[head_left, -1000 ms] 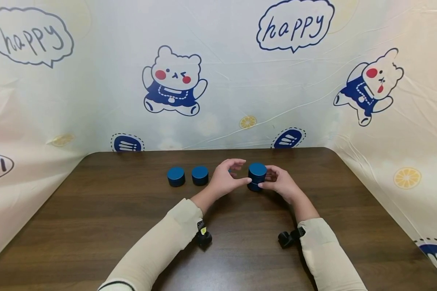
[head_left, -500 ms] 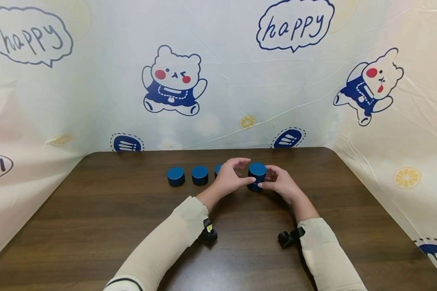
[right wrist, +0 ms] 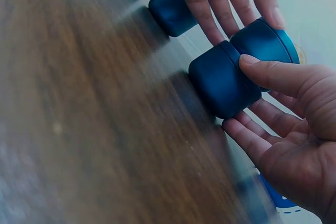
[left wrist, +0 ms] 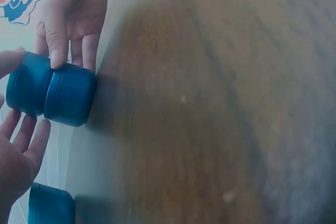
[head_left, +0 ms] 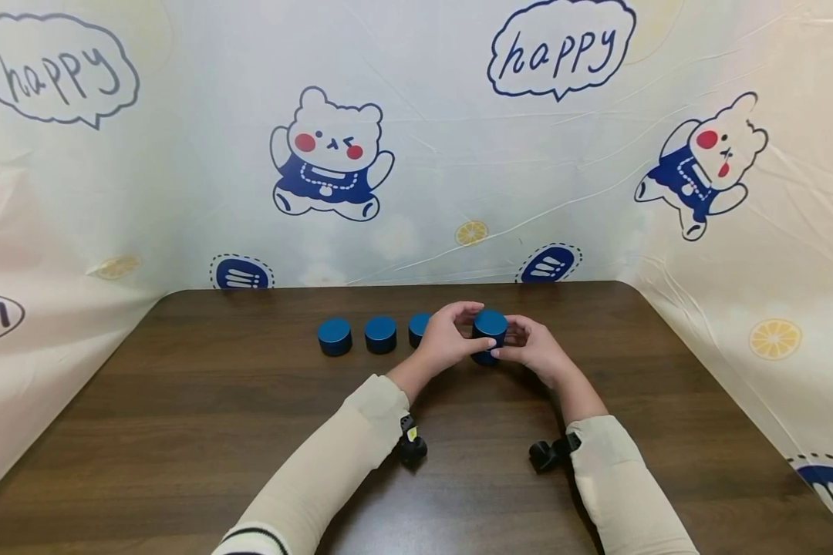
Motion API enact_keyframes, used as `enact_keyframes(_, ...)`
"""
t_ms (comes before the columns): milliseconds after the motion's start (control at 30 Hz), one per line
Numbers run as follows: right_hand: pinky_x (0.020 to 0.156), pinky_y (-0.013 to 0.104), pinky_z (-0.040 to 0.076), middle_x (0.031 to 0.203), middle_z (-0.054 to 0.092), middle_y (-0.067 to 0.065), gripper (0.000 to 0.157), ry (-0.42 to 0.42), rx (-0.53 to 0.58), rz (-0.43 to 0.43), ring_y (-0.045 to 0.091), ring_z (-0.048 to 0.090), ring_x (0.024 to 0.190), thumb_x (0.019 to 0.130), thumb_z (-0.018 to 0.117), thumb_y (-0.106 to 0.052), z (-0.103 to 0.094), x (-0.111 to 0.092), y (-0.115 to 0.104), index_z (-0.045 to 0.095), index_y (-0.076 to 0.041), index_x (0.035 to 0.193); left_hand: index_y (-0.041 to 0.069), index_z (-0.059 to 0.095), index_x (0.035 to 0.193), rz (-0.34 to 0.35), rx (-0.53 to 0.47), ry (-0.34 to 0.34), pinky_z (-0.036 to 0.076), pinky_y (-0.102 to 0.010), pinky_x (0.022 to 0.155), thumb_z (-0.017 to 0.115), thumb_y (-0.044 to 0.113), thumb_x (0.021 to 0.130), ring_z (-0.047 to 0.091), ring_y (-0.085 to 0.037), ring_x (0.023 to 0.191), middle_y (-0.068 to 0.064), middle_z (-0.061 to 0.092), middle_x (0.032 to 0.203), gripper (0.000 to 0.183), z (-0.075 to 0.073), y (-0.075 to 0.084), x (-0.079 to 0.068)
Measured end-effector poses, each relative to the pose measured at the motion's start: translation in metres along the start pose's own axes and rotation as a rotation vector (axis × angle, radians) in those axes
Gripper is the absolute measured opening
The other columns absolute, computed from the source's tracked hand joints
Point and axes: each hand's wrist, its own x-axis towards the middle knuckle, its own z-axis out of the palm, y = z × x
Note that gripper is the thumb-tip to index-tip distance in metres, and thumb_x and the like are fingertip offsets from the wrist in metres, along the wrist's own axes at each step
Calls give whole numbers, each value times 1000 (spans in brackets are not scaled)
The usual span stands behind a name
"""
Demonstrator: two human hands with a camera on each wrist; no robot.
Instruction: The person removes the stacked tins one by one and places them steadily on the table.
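Two round blue tins stand stacked between my hands, the upper tin resting on the lower tin. My left hand holds the upper tin, thumb on its near side and fingers round the far left. From the right, my right hand grips the stack; in the right wrist view its thumb lies at the seam above the lower tin, with fingers round the other side. To the left stand three more such tins in a row: a left one, a middle one and a right one, partly hidden by my left hand.
The brown wooden table reaches back to a pale printed curtain, which also hangs along both sides. A small black camera is worn on each wrist.
My left hand has moved right, and its thumb and fingers have come round the upper tin. This uncovers more of the third tin in the row. My right hand stays in place.
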Motion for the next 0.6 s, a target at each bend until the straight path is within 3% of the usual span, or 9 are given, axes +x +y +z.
enact_keyframes(300, 104, 49, 41, 130, 54, 24, 60, 0, -4, 30, 37, 52, 120, 84, 74, 1, 0, 0, -2, 46, 4, 137, 11, 59, 132, -42, 21, 17, 54, -31, 88, 85, 22, 77, 62, -20, 108, -6, 61, 126, 62, 5, -1, -1)
enact_keyframes(600, 104, 48, 42, 131, 55, 23, 61, 0, -6, 3, 36, 53, 120, 84, 74, -1, 0, 0, 0, 46, 2, 138, 13, 60, 130, -30, 43, 35, 55, -29, 84, 84, 20, 78, 62, -19, 105, -5, 62, 122, 58, 8, -3, 0)
